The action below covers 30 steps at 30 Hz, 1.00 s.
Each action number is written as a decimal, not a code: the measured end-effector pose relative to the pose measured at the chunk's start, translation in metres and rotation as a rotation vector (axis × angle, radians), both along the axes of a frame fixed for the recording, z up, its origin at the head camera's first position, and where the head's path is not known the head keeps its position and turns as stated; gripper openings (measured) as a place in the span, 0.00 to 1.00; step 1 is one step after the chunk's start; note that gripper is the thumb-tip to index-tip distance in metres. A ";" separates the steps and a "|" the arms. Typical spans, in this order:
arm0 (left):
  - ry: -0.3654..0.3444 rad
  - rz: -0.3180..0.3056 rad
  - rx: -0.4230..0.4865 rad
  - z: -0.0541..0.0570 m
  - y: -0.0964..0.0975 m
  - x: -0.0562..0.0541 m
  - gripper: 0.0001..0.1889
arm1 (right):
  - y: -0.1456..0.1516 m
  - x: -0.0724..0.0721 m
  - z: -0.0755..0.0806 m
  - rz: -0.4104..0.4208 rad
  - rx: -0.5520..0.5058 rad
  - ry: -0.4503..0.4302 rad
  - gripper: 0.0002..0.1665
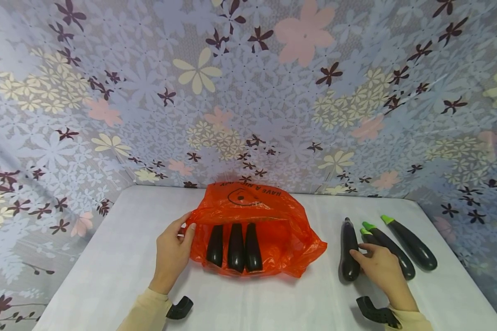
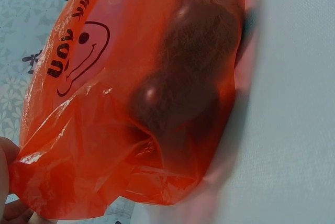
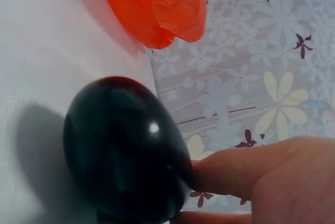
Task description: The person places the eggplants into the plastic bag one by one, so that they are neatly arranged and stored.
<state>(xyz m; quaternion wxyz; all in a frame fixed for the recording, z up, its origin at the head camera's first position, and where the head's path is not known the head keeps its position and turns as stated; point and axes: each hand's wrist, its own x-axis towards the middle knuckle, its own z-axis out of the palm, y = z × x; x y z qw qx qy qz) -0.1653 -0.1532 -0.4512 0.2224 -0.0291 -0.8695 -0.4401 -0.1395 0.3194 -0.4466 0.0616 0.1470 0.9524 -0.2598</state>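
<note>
Two cream sleeves [image 1: 145, 309] enter from the near edge, each wrist bearing a black curved piece [image 1: 180, 308]. The hands are well apart. The right hand [image 1: 378, 266] touches the right side of a single eggplant [image 1: 349, 257] on the white tabletop [image 1: 302, 303], to the right of the bag; I cannot tell whether its fingers close round it. That eggplant is glossy, nearly black, swollen at the near end and narrowing to a dark cap; its long axis runs near to far, cap pointing away from the person.

The left hand [image 1: 174, 250] pinches the left edge of one red plastic bag [image 1: 273, 257] between thumb and fingers. Three bagged eggplants [image 1: 236, 255] lie side by side in its mouth, blunt ends near, narrow ends running beneath the upper film.

Three green-capped eggplants [image 1: 412, 243] lie right of the single one, caps far and leaning left; one is mostly hidden by the right hand. That makes seven eggplants in view. On the bag's far part are lettering and one smiling face [image 1: 242, 197]. Farthest back stands a floral cloth [image 1: 248, 115].
</note>
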 end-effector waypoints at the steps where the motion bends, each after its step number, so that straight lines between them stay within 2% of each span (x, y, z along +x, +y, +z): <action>1: 0.001 0.000 0.000 0.000 0.000 0.000 0.19 | 0.000 0.000 0.000 -0.002 -0.002 0.002 0.37; 16: 0.028 0.001 -0.008 0.001 0.000 0.000 0.19 | -0.003 0.003 0.006 -0.031 -0.017 0.033 0.36; 30: -0.013 0.009 -0.018 -0.001 0.001 0.000 0.20 | -0.006 0.008 0.016 -0.064 -0.010 0.101 0.36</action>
